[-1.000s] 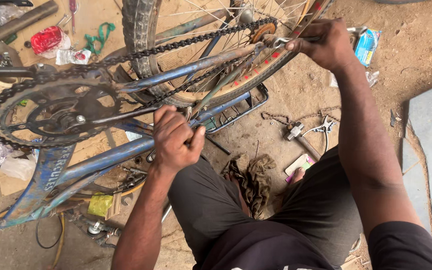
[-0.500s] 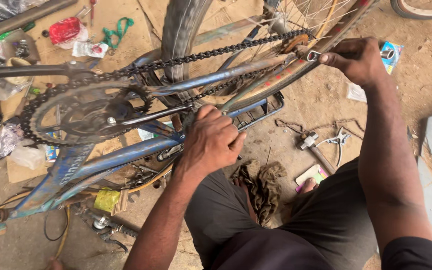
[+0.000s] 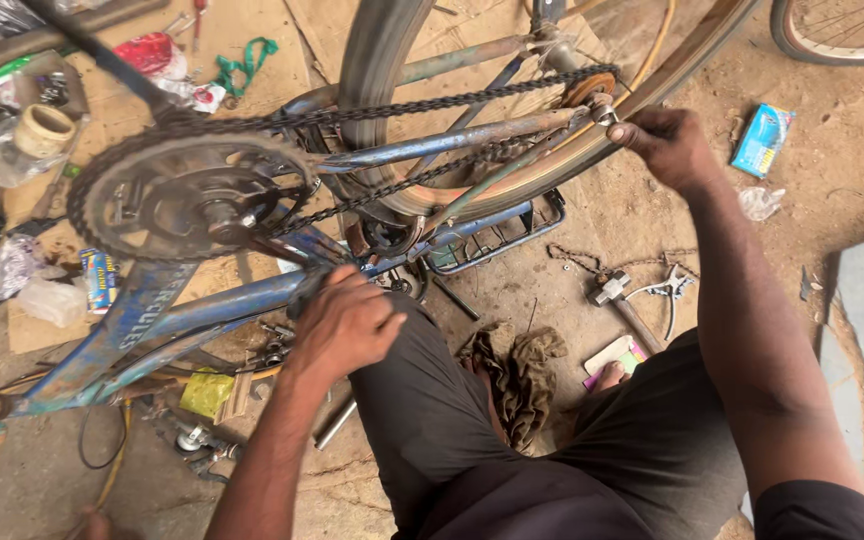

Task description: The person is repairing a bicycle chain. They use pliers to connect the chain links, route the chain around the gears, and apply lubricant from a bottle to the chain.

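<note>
Left hand (image 3: 344,325) grips bike frame (image 3: 202,305); right hand (image 3: 667,145) at rear axle (image 3: 602,108).

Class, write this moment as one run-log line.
left hand: grips blue metal bicycle frame tube | right hand: fingers at rear wheel axle nut | black chain: on chainring | ground: pliers, brown rag
</note>
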The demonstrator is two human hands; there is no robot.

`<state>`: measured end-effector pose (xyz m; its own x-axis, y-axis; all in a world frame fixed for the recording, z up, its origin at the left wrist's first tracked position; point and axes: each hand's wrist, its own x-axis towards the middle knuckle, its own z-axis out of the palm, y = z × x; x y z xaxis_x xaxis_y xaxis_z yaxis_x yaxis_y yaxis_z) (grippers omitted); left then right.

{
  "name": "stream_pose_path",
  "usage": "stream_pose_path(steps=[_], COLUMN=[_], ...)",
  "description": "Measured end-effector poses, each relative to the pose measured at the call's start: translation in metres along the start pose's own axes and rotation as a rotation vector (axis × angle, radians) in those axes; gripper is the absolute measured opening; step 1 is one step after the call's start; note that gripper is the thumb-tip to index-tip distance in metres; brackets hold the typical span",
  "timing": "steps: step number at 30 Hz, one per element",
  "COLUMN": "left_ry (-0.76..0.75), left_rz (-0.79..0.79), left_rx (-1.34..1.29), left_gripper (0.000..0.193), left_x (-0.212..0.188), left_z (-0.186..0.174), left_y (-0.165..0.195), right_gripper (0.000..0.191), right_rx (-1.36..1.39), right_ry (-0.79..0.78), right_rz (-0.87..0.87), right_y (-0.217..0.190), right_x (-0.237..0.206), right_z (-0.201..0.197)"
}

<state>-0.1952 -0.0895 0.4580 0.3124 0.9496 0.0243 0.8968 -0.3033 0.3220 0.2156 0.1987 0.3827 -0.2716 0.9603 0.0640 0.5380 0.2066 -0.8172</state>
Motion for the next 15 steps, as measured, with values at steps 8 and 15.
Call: stream_pose_path(steps=[8,15], left_ry=[0.426,0.989], left_rz=[0.137,0.427], left_rx=[-0.006,-0.177], left_gripper=[0.038,0.043], left_x=[-0.017,0.127], left_z=[-0.010,-0.034], left_y=[-0.003,0.076], right_gripper=[0.058,0.059], right_rx=[-0.066,0.005], right_ry=[0.127,0.146], right_rz=[-0.179,-0.322], right_y=[0.023,0.009], right_x=[-0.004,-0.006], right_z=[0.032,0.032])
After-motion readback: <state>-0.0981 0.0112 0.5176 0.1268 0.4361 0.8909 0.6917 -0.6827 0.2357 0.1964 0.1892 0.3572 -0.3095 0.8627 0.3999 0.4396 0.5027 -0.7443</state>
